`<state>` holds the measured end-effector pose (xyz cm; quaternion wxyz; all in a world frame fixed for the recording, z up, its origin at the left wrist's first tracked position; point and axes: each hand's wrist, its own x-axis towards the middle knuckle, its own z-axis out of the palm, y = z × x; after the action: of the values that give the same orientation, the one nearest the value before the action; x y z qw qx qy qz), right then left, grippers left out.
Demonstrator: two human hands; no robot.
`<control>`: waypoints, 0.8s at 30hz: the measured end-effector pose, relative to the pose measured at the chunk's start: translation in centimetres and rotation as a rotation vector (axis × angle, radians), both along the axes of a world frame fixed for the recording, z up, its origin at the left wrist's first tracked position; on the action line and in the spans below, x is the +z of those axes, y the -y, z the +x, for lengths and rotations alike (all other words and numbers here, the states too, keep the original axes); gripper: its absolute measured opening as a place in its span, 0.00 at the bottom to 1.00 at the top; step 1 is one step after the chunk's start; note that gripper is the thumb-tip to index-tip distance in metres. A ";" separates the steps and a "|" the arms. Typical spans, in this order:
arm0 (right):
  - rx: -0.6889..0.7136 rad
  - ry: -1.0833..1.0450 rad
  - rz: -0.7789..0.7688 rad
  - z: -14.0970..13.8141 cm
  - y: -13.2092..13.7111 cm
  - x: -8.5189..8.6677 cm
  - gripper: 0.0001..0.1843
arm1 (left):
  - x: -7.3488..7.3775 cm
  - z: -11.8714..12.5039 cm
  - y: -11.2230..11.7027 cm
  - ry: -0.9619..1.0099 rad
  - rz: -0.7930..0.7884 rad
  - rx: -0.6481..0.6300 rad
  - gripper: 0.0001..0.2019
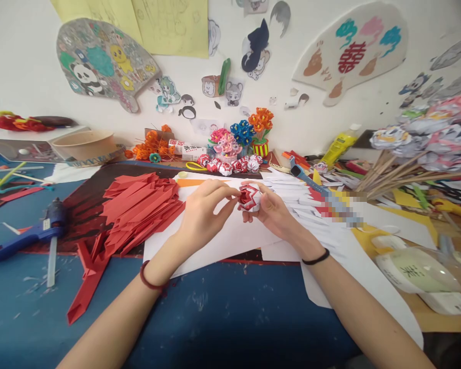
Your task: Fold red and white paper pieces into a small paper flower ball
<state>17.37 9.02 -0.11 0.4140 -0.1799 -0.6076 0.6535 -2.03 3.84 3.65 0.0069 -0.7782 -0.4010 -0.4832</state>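
Note:
A small folded-paper flower (pixel 250 199) in red and white is held over the white paper sheets (pixel 223 246). My right hand (pixel 276 212) wraps round its right side, thumb in front and fingers behind and below. From the left, my left hand (pixel 203 207) pinches at the flower's red opening with thumb and forefinger; the fingertips touch its edge. To the left lies a heap of folded red paper strips (pixel 142 205), and folded white strips (pixel 292 195) lie behind my right hand. Several finished red-and-white paper flowers (pixel 226 168) are lined up beyond.
A blue glue gun (pixel 48 228) stands on the left of the blue mat (pixel 223 307). A beige bowl (pixel 84 143) is behind it. On the right are a blue watch (pixel 307 177), a yellow bottle (pixel 340 146), stemmed paper flowers (pixel 426 138) and a clear container (pixel 415 269).

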 end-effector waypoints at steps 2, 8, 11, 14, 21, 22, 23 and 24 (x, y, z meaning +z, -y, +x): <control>0.017 -0.017 -0.006 0.0 0.0 0.0 0.26 | -0.3 0.0 -0.1 -0.060 0.075 -0.012 0.05; 0.013 0.002 0.010 -0.1 0.1 0.1 0.25 | -0.7 -0.2 -0.5 -0.134 0.107 -0.045 0.04; -0.010 0.026 0.023 -0.1 0.1 0.0 0.25 | -0.8 -0.3 -0.7 -0.148 0.099 -0.057 0.03; -0.006 0.044 0.030 -0.2 0.2 -0.2 0.24 | -0.9 -0.4 -0.7 -0.178 0.095 -0.055 0.04; -0.003 0.014 -0.017 -0.3 0.1 -0.5 0.23 | -0.8 0.0 -0.5 -0.142 0.042 -0.091 0.06; 0.006 0.015 -0.015 -0.2 0.1 -0.4 0.23 | -0.7 0.1 -0.4 -0.117 0.022 -0.094 0.06; 0.020 0.018 -0.013 -0.2 0.1 -0.3 0.23 | -0.6 0.1 -0.4 -0.090 -0.004 -0.091 0.05; 0.037 0.022 -0.015 -0.2 0.1 -0.2 0.23 | -0.5 0.2 -0.3 -0.062 -0.039 -0.087 0.05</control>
<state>17.22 8.92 -0.30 0.3939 -0.1790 -0.6105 0.6634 -1.87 4.16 3.19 -0.0166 -0.8096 -0.3756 -0.4507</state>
